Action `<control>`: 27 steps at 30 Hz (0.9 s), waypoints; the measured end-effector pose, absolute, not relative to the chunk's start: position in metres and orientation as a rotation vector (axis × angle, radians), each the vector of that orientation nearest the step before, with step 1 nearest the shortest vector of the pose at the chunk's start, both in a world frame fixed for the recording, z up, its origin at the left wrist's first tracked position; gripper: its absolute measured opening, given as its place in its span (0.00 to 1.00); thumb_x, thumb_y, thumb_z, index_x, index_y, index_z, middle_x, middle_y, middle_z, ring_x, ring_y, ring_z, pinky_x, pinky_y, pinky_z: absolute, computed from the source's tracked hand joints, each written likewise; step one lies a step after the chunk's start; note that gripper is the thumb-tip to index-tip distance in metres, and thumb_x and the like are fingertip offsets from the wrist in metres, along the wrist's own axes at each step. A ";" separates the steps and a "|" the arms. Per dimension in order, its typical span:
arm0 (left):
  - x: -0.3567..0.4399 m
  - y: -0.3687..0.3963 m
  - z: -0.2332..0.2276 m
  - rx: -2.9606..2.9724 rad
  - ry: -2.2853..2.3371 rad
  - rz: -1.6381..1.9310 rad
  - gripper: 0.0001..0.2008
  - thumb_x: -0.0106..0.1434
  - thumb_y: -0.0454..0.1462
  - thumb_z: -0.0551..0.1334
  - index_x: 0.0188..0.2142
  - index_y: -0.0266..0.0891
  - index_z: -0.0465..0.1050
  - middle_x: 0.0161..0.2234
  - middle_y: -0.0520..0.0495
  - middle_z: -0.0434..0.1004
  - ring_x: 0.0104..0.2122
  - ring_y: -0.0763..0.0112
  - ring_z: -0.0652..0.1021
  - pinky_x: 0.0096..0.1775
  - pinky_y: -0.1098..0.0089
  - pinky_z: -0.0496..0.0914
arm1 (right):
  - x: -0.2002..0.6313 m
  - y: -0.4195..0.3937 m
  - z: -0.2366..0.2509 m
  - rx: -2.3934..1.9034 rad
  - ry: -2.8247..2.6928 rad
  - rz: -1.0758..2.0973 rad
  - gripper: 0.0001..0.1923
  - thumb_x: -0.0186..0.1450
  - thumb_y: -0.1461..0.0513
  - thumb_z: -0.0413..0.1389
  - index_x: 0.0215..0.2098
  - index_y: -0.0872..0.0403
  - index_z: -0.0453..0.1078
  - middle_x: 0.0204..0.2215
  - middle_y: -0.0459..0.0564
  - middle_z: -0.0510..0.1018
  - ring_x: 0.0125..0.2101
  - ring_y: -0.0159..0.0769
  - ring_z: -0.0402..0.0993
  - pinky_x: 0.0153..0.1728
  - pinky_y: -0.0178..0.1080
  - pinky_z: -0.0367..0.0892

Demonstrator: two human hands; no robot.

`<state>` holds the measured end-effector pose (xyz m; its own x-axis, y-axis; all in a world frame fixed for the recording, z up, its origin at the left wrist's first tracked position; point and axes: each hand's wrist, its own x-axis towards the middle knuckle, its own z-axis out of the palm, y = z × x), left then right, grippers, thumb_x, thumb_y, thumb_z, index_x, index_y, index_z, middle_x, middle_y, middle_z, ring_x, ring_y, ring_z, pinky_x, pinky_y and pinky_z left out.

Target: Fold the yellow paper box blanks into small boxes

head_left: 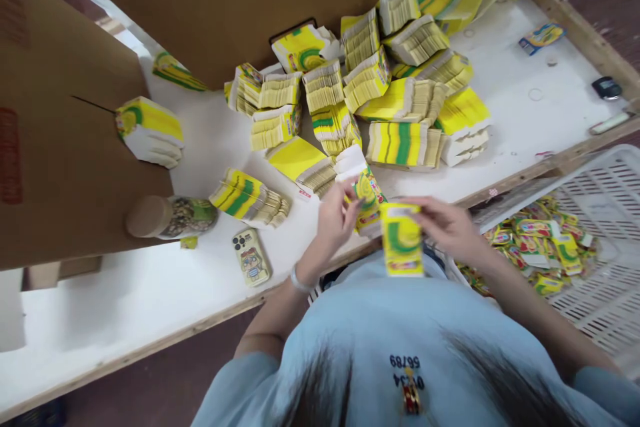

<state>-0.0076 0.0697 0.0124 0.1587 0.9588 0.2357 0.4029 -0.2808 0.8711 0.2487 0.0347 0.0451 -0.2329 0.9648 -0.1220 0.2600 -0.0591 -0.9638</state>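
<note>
My right hand (446, 229) pinches the upper right edge of a yellow and green flat carton (402, 241), which is a little blurred and hangs in front of my body. Just left of it, my left hand (338, 215) is closed, thumb and fingers drawn together over a colourful stack of cartons (369, 188) at the table edge. Whether anything is between those fingertips I cannot make out. Behind my hands lie several bundles of folded yellow cartons, among them a bundle (400, 144) with a green stripe and another bundle (300, 160) nearer my left hand.
On the white table (210, 307) are a phone (251, 257), a lidded jar (173, 217) and a carton bundle (150, 130). Large cardboard boxes (240, 7) stand behind. Right of me, a white plastic basket (607, 213) holds many small cartons (540, 243). A blue box (543, 38) lies far right.
</note>
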 end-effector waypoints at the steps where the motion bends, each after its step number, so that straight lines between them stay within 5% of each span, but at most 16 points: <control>1: -0.011 0.091 0.012 1.847 1.395 1.110 0.22 0.69 0.51 0.62 0.55 0.40 0.73 0.42 0.43 0.77 0.41 0.62 0.76 0.43 0.64 0.71 | 0.278 0.031 0.046 -1.485 -1.550 1.155 0.19 0.70 0.49 0.55 0.52 0.47 0.78 0.43 0.54 0.85 0.35 0.41 0.83 0.33 0.43 0.78; 3: -0.017 0.133 0.010 1.921 1.509 1.131 0.29 0.58 0.49 0.73 0.54 0.39 0.72 0.49 0.39 0.75 0.49 0.56 0.73 0.53 0.57 0.68 | 0.346 0.018 0.044 -1.919 -1.642 0.700 0.17 0.69 0.48 0.56 0.49 0.44 0.79 0.32 0.55 0.84 0.25 0.44 0.79 0.26 0.47 0.74; 5: -0.020 0.169 0.005 1.947 1.473 1.033 0.28 0.49 0.43 0.80 0.46 0.38 0.75 0.44 0.43 0.76 0.45 0.58 0.73 0.53 0.57 0.67 | 0.407 -0.002 0.039 -2.241 -1.774 0.218 0.18 0.65 0.44 0.56 0.42 0.41 0.81 0.18 0.51 0.75 0.14 0.46 0.69 0.23 0.55 0.68; 9: -0.020 0.207 0.001 1.924 1.296 0.898 0.14 0.57 0.35 0.75 0.24 0.37 0.70 0.25 0.56 0.68 0.33 0.73 0.68 0.51 0.67 0.67 | 0.444 -0.025 0.031 -2.285 -1.611 -0.338 0.30 0.65 0.38 0.52 0.58 0.41 0.73 0.28 0.59 0.79 0.36 0.63 0.81 0.39 0.67 0.68; 11: -0.021 0.211 0.007 1.923 1.252 0.917 0.14 0.62 0.35 0.71 0.23 0.37 0.71 0.25 0.56 0.69 0.33 0.74 0.68 0.53 0.68 0.66 | 0.419 -0.012 0.032 -2.303 -1.585 -0.305 0.33 0.66 0.39 0.53 0.63 0.45 0.69 0.38 0.65 0.82 0.47 0.65 0.80 0.43 0.65 0.69; 15: -0.024 0.197 0.029 1.923 1.247 1.049 0.03 0.66 0.36 0.68 0.38 0.39 0.81 0.42 0.48 0.81 0.46 0.67 0.75 0.56 0.64 0.68 | 0.321 0.046 0.042 -1.890 -1.735 -0.140 0.31 0.70 0.46 0.53 0.63 0.56 0.68 0.51 0.68 0.80 0.55 0.61 0.75 0.56 0.62 0.69; 18: -0.020 0.168 0.050 1.817 1.263 1.218 0.12 0.71 0.44 0.62 0.41 0.40 0.82 0.29 0.49 0.78 0.31 0.69 0.78 0.36 0.69 0.72 | 0.240 0.083 0.045 -1.461 -1.768 0.058 0.30 0.70 0.46 0.55 0.65 0.51 0.64 0.58 0.61 0.74 0.63 0.58 0.67 0.63 0.64 0.61; 20: -0.015 0.145 0.065 1.752 1.272 1.242 0.18 0.72 0.48 0.59 0.41 0.38 0.83 0.21 0.53 0.71 0.20 0.75 0.71 0.24 0.73 0.65 | 0.197 0.096 0.043 -1.286 -1.796 0.173 0.31 0.68 0.44 0.57 0.63 0.50 0.64 0.56 0.60 0.74 0.61 0.57 0.67 0.64 0.64 0.59; 23: -0.012 0.116 0.084 1.671 1.261 1.239 0.21 0.72 0.50 0.58 0.44 0.38 0.82 0.22 0.54 0.73 0.18 0.78 0.71 0.22 0.76 0.65 | 0.161 0.104 0.037 -1.191 -1.791 0.346 0.27 0.69 0.45 0.57 0.58 0.51 0.68 0.47 0.59 0.77 0.50 0.52 0.74 0.57 0.57 0.67; 27: -0.014 0.096 0.081 1.578 1.196 1.323 0.27 0.70 0.57 0.56 0.53 0.41 0.78 0.39 0.44 0.83 0.34 0.69 0.82 0.33 0.72 0.77 | 0.156 0.095 0.037 -1.111 -1.728 0.502 0.18 0.72 0.49 0.54 0.52 0.50 0.70 0.40 0.56 0.79 0.41 0.46 0.76 0.47 0.49 0.72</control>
